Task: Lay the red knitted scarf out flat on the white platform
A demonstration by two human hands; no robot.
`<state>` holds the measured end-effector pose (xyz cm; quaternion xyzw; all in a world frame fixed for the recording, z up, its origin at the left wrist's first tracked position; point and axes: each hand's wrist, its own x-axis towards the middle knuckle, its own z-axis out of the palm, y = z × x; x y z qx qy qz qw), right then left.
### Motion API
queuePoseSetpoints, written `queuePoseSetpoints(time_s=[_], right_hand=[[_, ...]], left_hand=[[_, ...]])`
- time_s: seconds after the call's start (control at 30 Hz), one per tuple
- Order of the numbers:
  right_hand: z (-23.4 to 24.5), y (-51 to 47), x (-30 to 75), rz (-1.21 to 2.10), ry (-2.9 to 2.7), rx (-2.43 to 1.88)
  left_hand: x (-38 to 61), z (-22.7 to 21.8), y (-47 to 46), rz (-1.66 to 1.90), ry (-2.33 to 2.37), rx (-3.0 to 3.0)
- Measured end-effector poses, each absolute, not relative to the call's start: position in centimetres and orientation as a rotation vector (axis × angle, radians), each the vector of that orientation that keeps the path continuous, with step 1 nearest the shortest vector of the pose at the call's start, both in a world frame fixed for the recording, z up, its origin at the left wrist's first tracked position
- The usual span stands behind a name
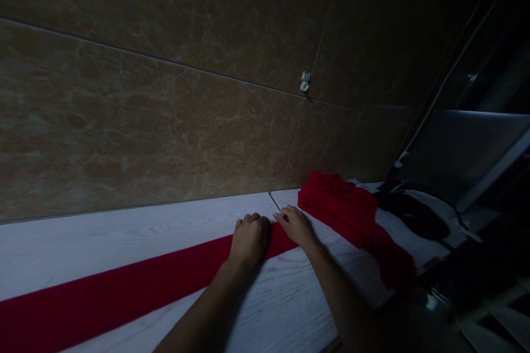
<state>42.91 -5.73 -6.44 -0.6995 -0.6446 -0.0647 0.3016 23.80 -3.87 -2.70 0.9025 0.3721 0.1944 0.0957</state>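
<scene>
A long red fabric strip (124, 288) lies flat across the pale wood-grain tabletop (285, 292), running from the lower left to my hands. My left hand (250, 240) is closed, its fingers curled down onto the strip near the right end. Just to its right, my right hand (297, 226) grips the strip's end, with the thumb pointing left and the fingers bent. Dim light and the backs of my hands hide the fingertips. A crumpled pile of red cloth (343, 207) sits right of my right hand, one part trailing toward the near edge.
A tiled brown wall (186, 132) rises along the table's far edge, with a small white hook (305, 81) on it. Right of the red pile lie a black object (412, 218) and cords. A grey panel (476, 149) stands at the dark right side.
</scene>
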Motion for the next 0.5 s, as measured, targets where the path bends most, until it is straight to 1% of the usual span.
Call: queuePoseSetpoints(time_s=[0.17, 0.37, 0.5], right_hand=[[-6.4, -5.6, 42.9, -0.102, -1.675, -1.825], [-6.4, -5.7, 42.9, 0.011, -1.598, -1.715], [-6.8, -5.4, 43.6, 0.133, -1.47, -1.596]], left_hand=[[24.0, -2.6, -5.5, 0.524, 0.878, 2.751], [24.1, -3.8, -6.2, 0.326, 0.825, 2.714], [24.1, -4.1, -6.1, 0.315, 0.84, 2.722]])
